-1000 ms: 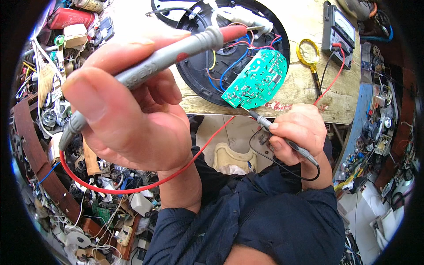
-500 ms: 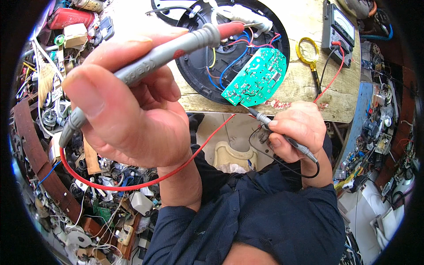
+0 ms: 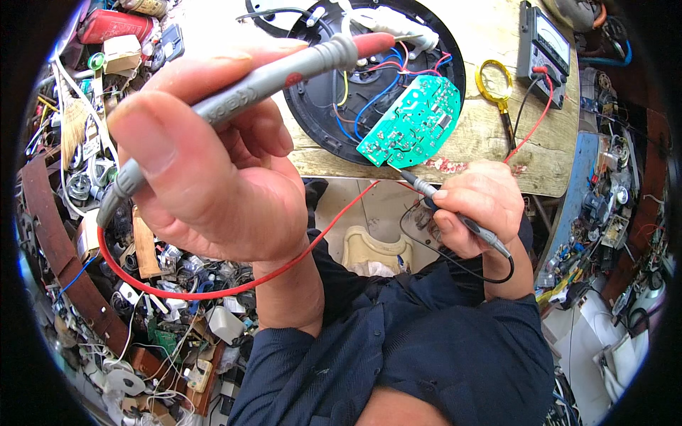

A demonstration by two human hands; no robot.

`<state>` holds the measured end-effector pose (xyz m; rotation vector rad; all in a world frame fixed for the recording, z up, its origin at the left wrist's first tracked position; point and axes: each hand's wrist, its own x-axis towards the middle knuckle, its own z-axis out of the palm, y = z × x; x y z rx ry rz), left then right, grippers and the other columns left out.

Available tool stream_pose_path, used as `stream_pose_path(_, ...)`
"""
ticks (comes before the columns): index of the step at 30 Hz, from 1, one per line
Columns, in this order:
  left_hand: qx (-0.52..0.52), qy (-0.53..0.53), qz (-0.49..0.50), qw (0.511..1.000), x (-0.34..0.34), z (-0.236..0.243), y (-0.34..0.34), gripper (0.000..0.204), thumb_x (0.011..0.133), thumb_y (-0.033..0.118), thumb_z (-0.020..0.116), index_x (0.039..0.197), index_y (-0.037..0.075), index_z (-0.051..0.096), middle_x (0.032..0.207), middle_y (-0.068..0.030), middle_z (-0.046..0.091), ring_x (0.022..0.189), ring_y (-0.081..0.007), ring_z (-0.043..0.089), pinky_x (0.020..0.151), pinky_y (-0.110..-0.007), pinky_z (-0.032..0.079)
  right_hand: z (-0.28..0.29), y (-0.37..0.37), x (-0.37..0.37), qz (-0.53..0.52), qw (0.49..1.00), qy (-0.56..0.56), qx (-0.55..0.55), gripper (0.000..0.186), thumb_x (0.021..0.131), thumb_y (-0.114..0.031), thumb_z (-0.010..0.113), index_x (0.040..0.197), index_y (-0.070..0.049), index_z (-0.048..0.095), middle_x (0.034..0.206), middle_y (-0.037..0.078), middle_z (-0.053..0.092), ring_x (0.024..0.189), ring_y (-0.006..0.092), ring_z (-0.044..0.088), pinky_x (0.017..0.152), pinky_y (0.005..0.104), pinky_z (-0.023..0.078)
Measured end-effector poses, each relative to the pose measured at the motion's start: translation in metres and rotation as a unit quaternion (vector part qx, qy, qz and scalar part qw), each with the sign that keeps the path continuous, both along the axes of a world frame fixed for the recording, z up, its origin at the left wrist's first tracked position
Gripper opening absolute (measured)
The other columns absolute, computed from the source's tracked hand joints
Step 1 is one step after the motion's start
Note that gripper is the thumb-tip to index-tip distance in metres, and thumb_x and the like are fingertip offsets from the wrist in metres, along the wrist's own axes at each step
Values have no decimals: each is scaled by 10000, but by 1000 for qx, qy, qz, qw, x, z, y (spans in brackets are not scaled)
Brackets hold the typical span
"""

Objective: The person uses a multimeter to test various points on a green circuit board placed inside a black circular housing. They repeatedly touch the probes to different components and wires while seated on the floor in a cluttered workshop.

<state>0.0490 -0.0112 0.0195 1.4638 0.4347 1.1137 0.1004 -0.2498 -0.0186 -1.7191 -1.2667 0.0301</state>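
Observation:
My left hand (image 3: 213, 163) is raised close to the camera, its fingers closed round a grey test probe (image 3: 277, 79) with a red tip section. A red lead runs from the probe's rear end. Lower and to the right, my right hand (image 3: 483, 209) grips a second grey probe (image 3: 424, 188) with a black tip section and black lead. Its metal point is at the lower edge of a green circuit board (image 3: 415, 124); contact is too small to tell. The board rests tilted in a round black housing (image 3: 305, 106), with blue, red and yellow wires behind it.
An analog multimeter (image 3: 547, 53) with leads plugged in stands at the table's right. Beside it lies a yellow-rimmed magnifying glass (image 3: 494, 82). The wooden table (image 3: 543, 149) ends just before my body. Heaped electronic scrap (image 3: 177, 348) fills the left; more parts (image 3: 604, 199) lie right.
The red-tipped probe and my left hand have shifted very slightly. My right hand and its probe stay almost in place at the board's edge.

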Motion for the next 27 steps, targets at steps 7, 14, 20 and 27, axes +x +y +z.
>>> stream_pose_path(7, 3, -1, -3, 1000, -1, 0, 1, 607, 1081, 525, 417, 910, 5, 680, 791, -180, 732, 446, -49, 393, 413, -183, 219, 1, -1, -1, -2, 1000, 3, 1, 245, 780, -63, 776, 1011, -59, 693, 770, 69, 705, 593, 204, 661, 531, 316, 486)
stream_pose_path(14, 25, 14, -9, 1000, -2, -1, 4, 613, 1067, 547, 438, 928, 3, 686, 798, -180, 734, 453, -53, 430, 414, -176, 248, 1, -1, -2, -7, 1000, 2, 3, 239, 787, -70, 773, 1012, -62, 692, 767, 68, 702, 589, 205, 656, 532, 318, 479)
stream_pose_path(20, 30, 14, -28, 999, -4, -2, 4, 597, 1060, 546, 454, 952, 7, 686, 806, -186, 737, 457, -54, 454, 406, -170, 270, 1, -2, -2, -6, 1000, 3, 2, 235, 788, -72, 774, 1007, -64, 688, 764, 69, 703, 592, 202, 660, 529, 314, 478)
stream_pose_path(27, 32, 9, -27, 999, -3, -3, 5, 585, 1077, 515, 431, 957, 0, 682, 816, -206, 738, 454, -57, 459, 413, -159, 291, 2, -1, -2, -4, 1000, -1, -1, 224, 794, -80, 769, 1001, -64, 684, 758, 71, 703, 577, 203, 650, 521, 312, 463)
